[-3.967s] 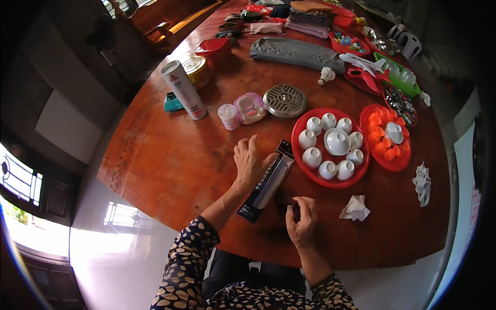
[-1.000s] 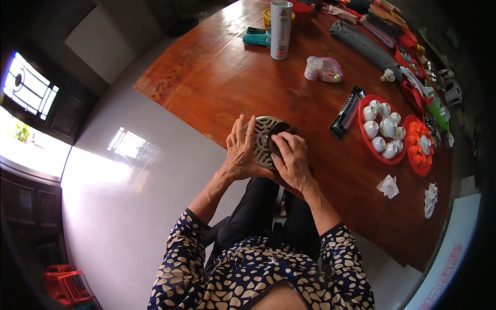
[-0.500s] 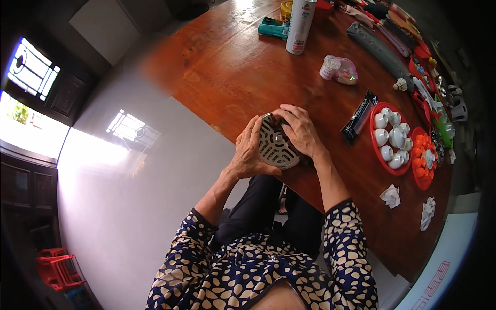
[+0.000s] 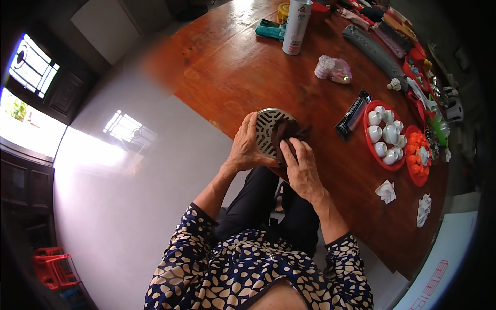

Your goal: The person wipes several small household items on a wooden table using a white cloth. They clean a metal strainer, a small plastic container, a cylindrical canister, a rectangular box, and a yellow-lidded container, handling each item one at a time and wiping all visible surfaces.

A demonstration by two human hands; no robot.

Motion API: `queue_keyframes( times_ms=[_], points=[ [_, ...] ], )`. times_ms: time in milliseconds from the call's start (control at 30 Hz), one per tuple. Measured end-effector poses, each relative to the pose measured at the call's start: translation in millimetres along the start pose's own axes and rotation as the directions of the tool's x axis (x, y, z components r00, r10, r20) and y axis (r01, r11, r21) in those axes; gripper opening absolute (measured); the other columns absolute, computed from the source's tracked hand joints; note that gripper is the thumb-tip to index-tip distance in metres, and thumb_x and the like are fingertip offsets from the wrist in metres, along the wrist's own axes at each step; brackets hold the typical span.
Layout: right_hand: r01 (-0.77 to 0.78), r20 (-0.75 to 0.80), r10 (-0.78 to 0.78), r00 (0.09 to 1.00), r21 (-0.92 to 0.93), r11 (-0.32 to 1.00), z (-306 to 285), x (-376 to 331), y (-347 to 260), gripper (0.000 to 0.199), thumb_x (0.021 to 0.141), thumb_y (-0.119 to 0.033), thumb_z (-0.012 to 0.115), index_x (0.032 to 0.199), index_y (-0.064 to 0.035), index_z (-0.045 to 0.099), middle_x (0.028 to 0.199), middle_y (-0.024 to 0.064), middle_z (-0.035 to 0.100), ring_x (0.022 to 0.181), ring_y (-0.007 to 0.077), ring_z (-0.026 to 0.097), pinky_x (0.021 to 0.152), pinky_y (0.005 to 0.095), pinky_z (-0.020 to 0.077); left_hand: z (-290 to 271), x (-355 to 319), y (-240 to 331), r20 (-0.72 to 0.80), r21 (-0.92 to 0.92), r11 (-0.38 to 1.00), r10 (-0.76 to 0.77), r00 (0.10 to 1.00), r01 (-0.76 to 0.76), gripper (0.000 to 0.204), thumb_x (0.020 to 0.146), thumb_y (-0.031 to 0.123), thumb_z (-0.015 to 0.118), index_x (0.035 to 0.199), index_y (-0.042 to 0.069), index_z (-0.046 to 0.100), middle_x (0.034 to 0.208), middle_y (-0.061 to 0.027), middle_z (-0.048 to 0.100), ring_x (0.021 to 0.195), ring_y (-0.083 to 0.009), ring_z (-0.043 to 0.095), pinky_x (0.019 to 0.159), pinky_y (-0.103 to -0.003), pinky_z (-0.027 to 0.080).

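Observation:
A round metal tray with a slotted top (image 4: 265,129) is at the near left edge of the wooden table. My left hand (image 4: 244,145) grips its left side, thumb along the near rim and fingers along the far left. My right hand (image 4: 302,168) is closed on a dark brown cloth (image 4: 283,130), pressing it against the right part of the slotted top. The cloth hides that part of the tray and drapes beyond its right rim.
On the wooden table (image 4: 222,77), a red tray (image 4: 370,135) of white teacups and a plate of orange pieces (image 4: 412,164) stand right. Nearby lie a black packet (image 4: 353,114) and crumpled tissues (image 4: 385,191). A white spray can (image 4: 297,28) stands farther back, with a shuttlecock (image 4: 393,84) rightward.
My right hand has moved from the tray's far right rim down toward its near right side. The brown cloth now shows spread over the slots. The view has shifted slightly.

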State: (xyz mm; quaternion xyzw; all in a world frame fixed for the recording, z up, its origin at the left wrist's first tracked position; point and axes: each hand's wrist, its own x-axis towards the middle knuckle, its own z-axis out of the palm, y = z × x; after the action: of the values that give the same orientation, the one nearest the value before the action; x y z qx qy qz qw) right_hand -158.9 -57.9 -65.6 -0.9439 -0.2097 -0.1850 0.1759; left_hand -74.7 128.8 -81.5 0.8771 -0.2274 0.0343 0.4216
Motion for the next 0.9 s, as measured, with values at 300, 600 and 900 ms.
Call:
queue_keyframes(
  times_ms=[300,600,900],
  points=[
    [-0.283,-0.033,0.317,0.948,0.369,0.885,-39,33,42,0.028,0.078,-0.003,0.067,0.105,0.0009,0.060,0.089,0.0116,0.061,0.078,0.0244,0.062,0.069,0.0328,0.0506,-2,0,-2,0.040,0.006,0.999,0.052,0.998,-0.052,0.133,0.038,0.043,0.088,0.143,-0.003,0.020,0.143,-0.0241,0.029,0.132,-0.0394,0.031,0.108,-0.044,0.030],
    [-0.201,-0.327,0.329,0.886,0.369,0.907,8,103,35,0.016,0.080,-0.010,0.062,0.091,-0.0014,0.055,0.089,0.0144,0.058,0.089,0.0332,0.056,0.075,0.0408,0.0464,-5,-1,-2,0.044,0.032,0.999,0.041,0.998,-0.042,0.135,0.037,0.044,0.088,0.143,-0.003,0.019,0.144,-0.0242,0.028,0.134,-0.0390,0.030,0.109,-0.045,0.028],
    [0.017,0.067,-0.024,0.997,0.102,0.995,-15,28,13,0.052,0.071,-0.003,0.069,0.120,-0.0129,0.059,0.115,0.0048,0.050,0.110,0.0275,0.043,0.093,0.0395,0.0410,-3,-1,-1,0.004,-0.116,0.993,-0.008,1.000,0.009,0.141,0.038,0.046,0.090,0.145,-0.003,0.013,0.144,-0.0242,0.029,0.134,-0.0382,0.030,0.110,-0.043,0.028]
  ],
)
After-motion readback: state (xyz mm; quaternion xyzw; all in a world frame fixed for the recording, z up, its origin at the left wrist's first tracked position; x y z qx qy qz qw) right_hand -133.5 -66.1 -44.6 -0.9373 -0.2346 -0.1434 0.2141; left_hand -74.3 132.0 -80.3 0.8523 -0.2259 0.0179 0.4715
